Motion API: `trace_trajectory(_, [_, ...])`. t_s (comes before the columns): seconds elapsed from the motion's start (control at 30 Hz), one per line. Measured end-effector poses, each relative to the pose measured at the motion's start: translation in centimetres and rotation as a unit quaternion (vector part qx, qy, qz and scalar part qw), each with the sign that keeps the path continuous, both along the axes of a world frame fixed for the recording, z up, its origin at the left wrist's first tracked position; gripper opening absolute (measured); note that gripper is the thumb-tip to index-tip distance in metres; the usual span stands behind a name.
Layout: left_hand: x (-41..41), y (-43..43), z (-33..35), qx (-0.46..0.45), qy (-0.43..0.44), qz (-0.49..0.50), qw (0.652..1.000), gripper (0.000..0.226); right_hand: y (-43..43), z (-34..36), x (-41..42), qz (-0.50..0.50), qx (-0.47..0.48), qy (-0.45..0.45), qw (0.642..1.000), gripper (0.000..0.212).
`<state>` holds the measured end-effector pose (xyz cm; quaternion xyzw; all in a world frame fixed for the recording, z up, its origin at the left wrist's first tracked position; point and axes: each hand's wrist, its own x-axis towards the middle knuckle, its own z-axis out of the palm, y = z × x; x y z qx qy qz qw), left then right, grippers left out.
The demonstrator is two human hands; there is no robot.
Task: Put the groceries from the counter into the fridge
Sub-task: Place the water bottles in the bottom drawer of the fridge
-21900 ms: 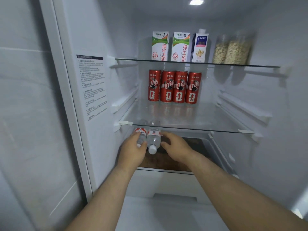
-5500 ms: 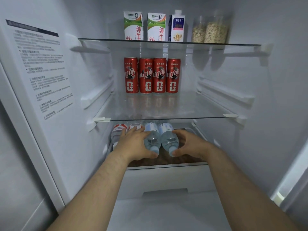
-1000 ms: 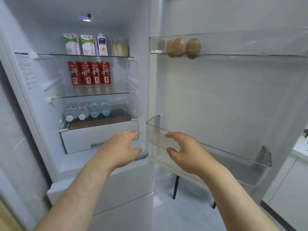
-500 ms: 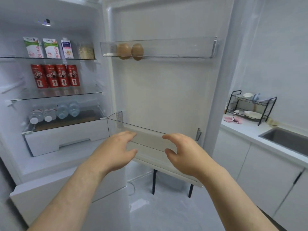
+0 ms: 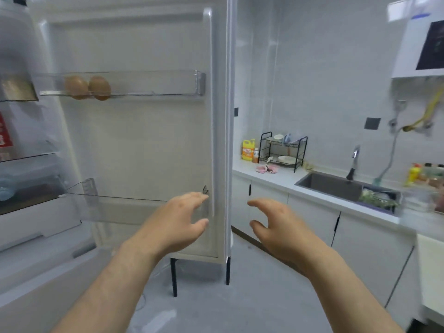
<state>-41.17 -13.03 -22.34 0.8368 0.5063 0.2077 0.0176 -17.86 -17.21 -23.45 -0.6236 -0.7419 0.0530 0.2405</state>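
Bare left hand (image 5: 177,222) and right hand (image 5: 283,229) on bare forearms (image 5: 113,280).

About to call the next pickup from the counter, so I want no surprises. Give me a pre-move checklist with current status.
1. Left hand empty: ok.
2. Right hand empty: ok.
3. Fridge door open: ok.
4. Lower door bin has room: ok.
5. Eggs seated in upper door bin: ok.
6. Anything left to fetch on the counter: cannot tell; its far right end is blurred.
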Motion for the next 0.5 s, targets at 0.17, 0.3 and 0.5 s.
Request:
trace_trajectory(0.17, [7.0,0.5,1.1,-0.011,-0.011,-0.094,0.995,0.061,-2.1,0.0,5.4,-0.095,-0.004,0.003,0.995,0.051])
trace_trajectory(0.3, [14.0,1.1,1.1,-0.031,-0.011,-0.185,0.982,0.062,-4.1,-0.4,10.4,-0.174,-0.01,0.005,0.985,0.051])
trace_trajectory(0.5, [24.9,3.3,-0.1,-0.042,0.011,-0.301,0.953,0.06,-7.5,-1.3,18.0,-0.299,-0.029,0.027,0.953,0.05])
